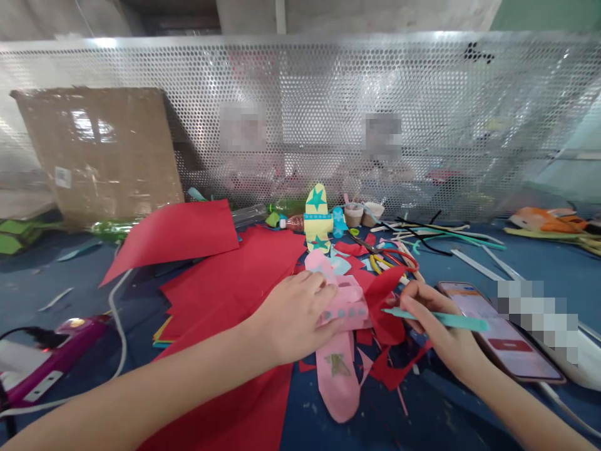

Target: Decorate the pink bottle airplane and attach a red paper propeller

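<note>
A pink cutout [339, 401] with rounded ends lies upright before me, a dull green star on its lower part. Across its middle runs a wider pink band with a row of grey-blue marks. My left hand [300, 313] grips its left side, fingers curled over the band and thumb below. Pinched in my right hand [434, 332] is a slim teal strip [462, 322], its pointed end towards the pink cutout. Red paper scraps [387, 307] lie between the hands. Behind stands a similar yellow cutout [318, 228] with teal stars and a blue band.
Red sheets [244, 275] cover the left middle of the blue table. A purple power strip [61, 357] and its cord lie left, a phone [502, 332] right. Scissors [399, 258], pipe cleaners [441, 235] and cups [372, 214] sit behind. A perforated metal screen [323, 81] closes the back.
</note>
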